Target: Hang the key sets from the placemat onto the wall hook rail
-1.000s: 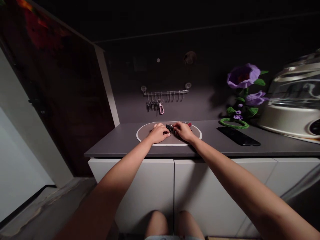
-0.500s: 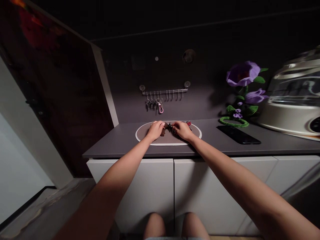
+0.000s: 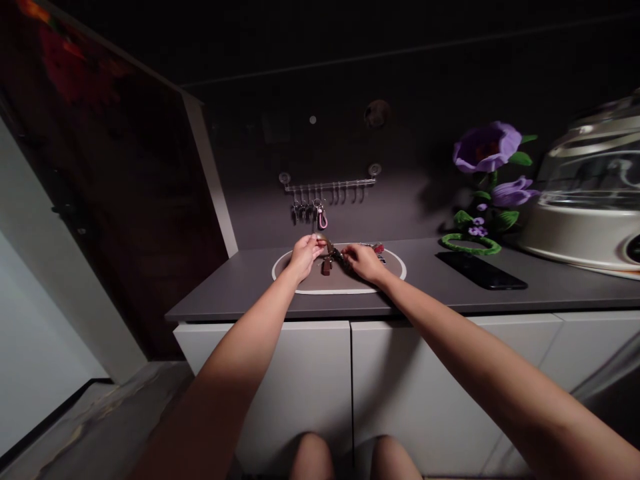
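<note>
Over an oval mat [image 3: 330, 285] with a white rim, both my hands work at a small bunch of keys. My left hand [image 3: 304, 259] pinches the end of a brown strap [image 3: 329, 245] that runs toward the bunch. On the other side, my right hand [image 3: 365, 263] has its fingers closed on the dark metal keys [image 3: 337, 254]; which part they grip is hidden. A reddish-brown fob [image 3: 327, 267] hangs or lies between the hands. Just beyond the right hand, a red item [image 3: 379, 248] with metal pieces lies on the mat, partly covered.
A clear hook rail [image 3: 330, 185] on the wall carries several keys and a pink carabiner-like loop [image 3: 323, 217]. Rightward on the grey counter [image 3: 220, 287] are a black phone [image 3: 480, 270], purple craft flowers [image 3: 487, 150] and a cream appliance [image 3: 585, 227]. White cabinet doors [image 3: 300, 373] stand below.
My left hand has turned and lifted slightly, drawing the brown strap up and left. More of the fob shows now. My right hand stays nearly in place.
</note>
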Available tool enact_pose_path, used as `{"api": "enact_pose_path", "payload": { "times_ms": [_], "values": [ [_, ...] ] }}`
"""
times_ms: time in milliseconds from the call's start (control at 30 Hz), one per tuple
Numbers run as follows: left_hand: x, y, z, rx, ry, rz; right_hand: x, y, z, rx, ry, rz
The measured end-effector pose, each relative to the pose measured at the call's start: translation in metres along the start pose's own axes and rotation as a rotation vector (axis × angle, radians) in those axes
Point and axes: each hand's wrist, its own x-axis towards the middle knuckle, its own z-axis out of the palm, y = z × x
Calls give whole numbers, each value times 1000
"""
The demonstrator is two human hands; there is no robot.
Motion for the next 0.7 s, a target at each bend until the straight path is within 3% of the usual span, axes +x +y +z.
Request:
{"api": "enact_pose_path", "payload": {
  "times_ms": [433, 700],
  "values": [
    [3, 11, -2, -433, 29, -108, 3, -6, 5, -13, 60, -40],
    [3, 15, -1, -487, 1, -99, 5, -12, 8, -7, 72, -66]
  ]
}}
